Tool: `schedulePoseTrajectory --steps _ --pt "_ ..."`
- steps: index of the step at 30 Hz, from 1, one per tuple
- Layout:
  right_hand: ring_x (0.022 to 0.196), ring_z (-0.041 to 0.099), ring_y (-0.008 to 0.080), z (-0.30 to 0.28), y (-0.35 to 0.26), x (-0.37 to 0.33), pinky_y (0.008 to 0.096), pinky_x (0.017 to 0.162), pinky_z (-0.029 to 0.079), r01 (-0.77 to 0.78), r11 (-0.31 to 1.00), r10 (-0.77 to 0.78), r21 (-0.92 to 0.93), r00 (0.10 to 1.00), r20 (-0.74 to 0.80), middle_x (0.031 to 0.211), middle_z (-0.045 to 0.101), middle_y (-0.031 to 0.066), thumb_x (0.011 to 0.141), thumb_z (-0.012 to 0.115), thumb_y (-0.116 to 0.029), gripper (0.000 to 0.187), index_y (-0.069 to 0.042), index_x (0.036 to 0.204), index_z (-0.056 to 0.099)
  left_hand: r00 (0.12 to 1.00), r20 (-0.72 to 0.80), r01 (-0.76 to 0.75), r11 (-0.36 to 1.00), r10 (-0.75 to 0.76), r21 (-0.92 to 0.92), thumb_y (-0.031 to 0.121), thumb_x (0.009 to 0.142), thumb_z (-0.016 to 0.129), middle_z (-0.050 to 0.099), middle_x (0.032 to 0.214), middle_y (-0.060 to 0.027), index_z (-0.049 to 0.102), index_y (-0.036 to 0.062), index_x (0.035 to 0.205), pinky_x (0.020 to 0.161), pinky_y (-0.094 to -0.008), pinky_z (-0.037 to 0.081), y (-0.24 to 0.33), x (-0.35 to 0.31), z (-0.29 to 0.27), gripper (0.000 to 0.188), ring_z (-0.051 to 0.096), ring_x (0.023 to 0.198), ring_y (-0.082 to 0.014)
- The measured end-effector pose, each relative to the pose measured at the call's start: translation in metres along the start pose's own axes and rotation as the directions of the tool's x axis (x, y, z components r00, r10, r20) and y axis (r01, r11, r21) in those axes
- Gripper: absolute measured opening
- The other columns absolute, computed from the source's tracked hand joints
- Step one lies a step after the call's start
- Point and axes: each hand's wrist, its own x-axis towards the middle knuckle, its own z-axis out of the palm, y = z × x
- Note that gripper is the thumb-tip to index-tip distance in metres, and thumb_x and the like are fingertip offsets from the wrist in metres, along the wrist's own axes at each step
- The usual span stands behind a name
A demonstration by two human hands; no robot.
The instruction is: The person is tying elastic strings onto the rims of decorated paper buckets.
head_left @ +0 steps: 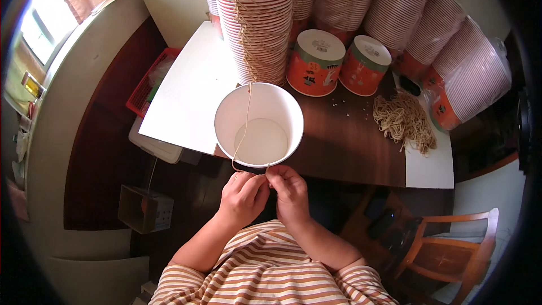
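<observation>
From afar I have the bare left hand (243, 196) and bare right hand (289, 193) close together, fingers curled inward, the bare left forearm (204, 243) and right forearm (324, 244) converging from the near side.

"How is the bucket (288, 116) looking?"
"It's showing a round white rim and a plain white inside, its mouth facing up by the counter's (350, 158) near edge."
"And the cord (248, 104)?"
"That thin tan strand is hanging from the far rim, crossing the open mouth in a slack curve and looping just outside the near rim. Its near end is hiding."
</observation>
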Motion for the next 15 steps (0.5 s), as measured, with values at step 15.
schedulePoseTrajectory --steps 15 --pt "0.084 0.056 0.0066 0.0042 -0.0038 -0.0045 0.0219 0.079 0.045 -0.048 0.998 0.047 0.050 0.999 0.021 0.091 0.064 0.0010 0.089 0.062 -0.012 0.012 -0.001 0.095 0.064 1.000 0.012 -0.019 1.000 0.019 -0.022 -0.006 0.064 0.067 0.058 0.072 -0.0096 0.062 0.0029 0.082 0.056 -0.0324 0.047 -0.0017 -0.0054 -0.0028 0.021 0.057 0.063 -0.0249"
